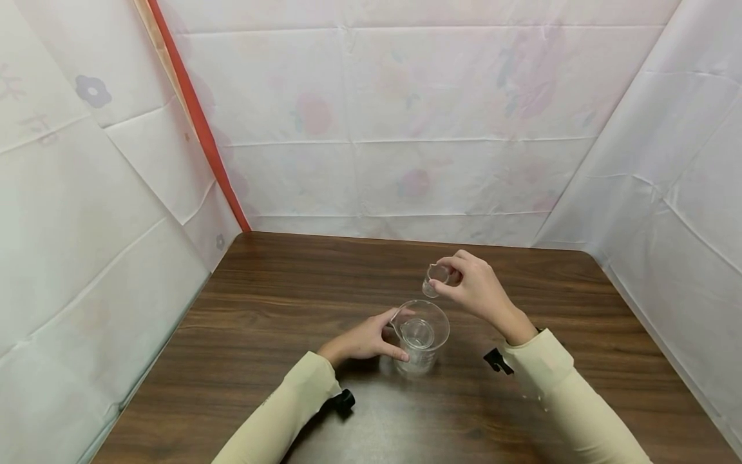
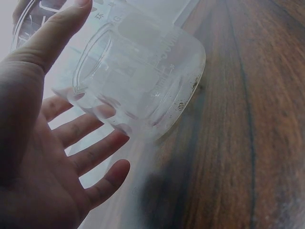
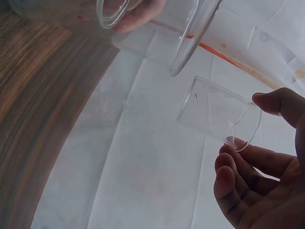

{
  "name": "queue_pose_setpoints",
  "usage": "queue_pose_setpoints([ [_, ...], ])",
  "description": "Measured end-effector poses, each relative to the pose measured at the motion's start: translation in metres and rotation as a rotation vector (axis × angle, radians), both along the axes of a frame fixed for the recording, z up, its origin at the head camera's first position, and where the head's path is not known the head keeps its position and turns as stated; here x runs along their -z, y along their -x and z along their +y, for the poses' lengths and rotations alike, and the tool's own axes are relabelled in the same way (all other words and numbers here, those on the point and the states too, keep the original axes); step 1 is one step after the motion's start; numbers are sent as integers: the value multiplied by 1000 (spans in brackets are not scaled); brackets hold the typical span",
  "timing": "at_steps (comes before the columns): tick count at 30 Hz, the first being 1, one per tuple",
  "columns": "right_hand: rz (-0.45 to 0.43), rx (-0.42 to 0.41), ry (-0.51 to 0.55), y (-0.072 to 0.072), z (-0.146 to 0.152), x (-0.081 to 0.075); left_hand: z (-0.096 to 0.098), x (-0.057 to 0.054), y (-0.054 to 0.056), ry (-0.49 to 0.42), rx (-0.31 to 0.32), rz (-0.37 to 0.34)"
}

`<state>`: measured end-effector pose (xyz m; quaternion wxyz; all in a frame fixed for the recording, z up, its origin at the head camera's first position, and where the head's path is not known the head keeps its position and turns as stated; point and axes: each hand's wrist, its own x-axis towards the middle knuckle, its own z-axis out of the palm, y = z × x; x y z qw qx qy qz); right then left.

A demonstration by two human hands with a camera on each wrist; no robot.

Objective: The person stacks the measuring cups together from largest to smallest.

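A large clear glass beaker (image 1: pixel 422 364) stands upright on the table, with a smaller beaker (image 1: pixel 417 334) inside it. My left hand (image 1: pixel 371 338) holds the large beaker from the left, thumb on the near side and fingers at the far side. In the left wrist view the fingertips touch the glass (image 2: pixel 186 81). Above the large beaker's far rim, my right hand (image 1: pixel 476 287) pinches a small glass beaker (image 1: pixel 431 285) near its rim. The right wrist view shows this small beaker (image 3: pixel 214 112) between thumb and fingers, apart from the large beaker's rim (image 3: pixel 195 45).
The dark wood-grain table (image 1: pixel 261 309) reaches back to a pale patterned curtain (image 1: pixel 371 174), with more curtain at both sides. A red strip (image 1: pixel 197 116) runs down the back left corner. Black wrist mounts (image 1: pixel 342 401) sit under both sleeves.
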<state>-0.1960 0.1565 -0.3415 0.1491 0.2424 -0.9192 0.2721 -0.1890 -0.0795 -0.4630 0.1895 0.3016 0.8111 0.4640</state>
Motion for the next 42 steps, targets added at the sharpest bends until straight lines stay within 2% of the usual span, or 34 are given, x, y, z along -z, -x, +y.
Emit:
queue_pose_setpoints([
  [18, 22, -71, 11, -10, -4, -6, 0, 2, 1, -4, -3, 5],
  [31, -62, -109, -23, -20, -7, -7, -1, 1, -4, -27, 11, -15],
  [42, -90, -151, -61, -22, -8, -3, 0, -2, -4, -14, 34, -23],
])
